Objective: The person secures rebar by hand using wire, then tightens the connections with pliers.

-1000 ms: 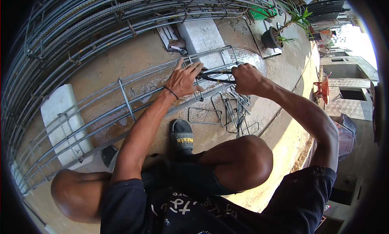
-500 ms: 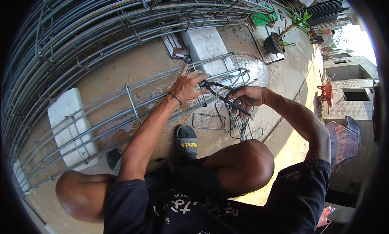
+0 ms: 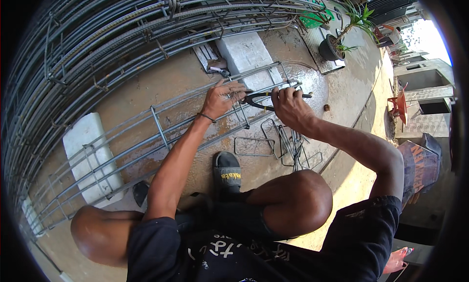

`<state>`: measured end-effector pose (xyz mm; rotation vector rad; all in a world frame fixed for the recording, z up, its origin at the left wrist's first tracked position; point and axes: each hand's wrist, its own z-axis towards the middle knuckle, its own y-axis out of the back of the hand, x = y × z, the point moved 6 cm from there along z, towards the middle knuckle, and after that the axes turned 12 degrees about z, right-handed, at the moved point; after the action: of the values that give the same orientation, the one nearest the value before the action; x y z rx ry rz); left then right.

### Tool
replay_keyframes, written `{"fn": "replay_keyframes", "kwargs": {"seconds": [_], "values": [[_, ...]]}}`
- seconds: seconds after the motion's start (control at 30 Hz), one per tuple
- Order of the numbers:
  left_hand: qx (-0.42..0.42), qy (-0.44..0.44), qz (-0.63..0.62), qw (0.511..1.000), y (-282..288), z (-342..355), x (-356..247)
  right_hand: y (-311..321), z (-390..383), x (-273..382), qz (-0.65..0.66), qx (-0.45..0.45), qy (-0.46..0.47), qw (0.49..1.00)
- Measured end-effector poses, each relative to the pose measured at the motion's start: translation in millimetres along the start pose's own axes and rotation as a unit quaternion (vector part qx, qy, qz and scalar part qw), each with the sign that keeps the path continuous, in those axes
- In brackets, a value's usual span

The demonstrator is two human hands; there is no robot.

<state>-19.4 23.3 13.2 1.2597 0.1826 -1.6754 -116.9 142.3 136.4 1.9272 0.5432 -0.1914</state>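
My left hand (image 3: 220, 100) rests at the rebar cage (image 3: 163, 130), fingers extended and apart beside the pliers' head; its thumb is partly hidden. My right hand (image 3: 293, 110) is closed on the handles of black pliers with yellow marks (image 3: 255, 100), whose jaws are at a crossbar of the cage. The cage lies across two pale blocks (image 3: 89, 150) (image 3: 243, 54). Several loose bent stirrups (image 3: 254, 147) lie on the wet concrete just below it, beside my sandalled foot (image 3: 226, 174).
Stacked rebar cages (image 3: 112, 30) fill the upper left. A potted plant (image 3: 330, 48) stands on a metal plate near a green object (image 3: 315, 17). At right are a red wheelbarrow (image 3: 398, 108) and unfinished concrete walls (image 3: 422, 86). A distant person (image 3: 391, 35) is at top right.
My right hand has turned from a loose underhand hold half a second ago to fingers over the pliers' handles, which have swung upward. My left hand stays at the cage.
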Motion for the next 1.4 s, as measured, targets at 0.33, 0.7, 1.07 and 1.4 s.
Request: {"fn": "replay_keyframes", "kwargs": {"seconds": [0.33,0.7,1.07,1.4], "values": [[0.013,0.122,-0.092,0.988,3,43,-9,-25,0,-3,0.809,0.482,-0.102,0.321],[0.052,0.345,-0.281,0.894,22,28,17,-49,-85,3,0.820,0.318,-0.007,0.475],[0.108,0.274,-0.264,0.919,-13,50,-15,-71,-77,-25,0.200,-0.042,-0.129,0.970],[0.133,0.270,-0.256,0.919,-1,40,-19,-26,10,-43,0.053,-0.127,0.039,0.990]]}}
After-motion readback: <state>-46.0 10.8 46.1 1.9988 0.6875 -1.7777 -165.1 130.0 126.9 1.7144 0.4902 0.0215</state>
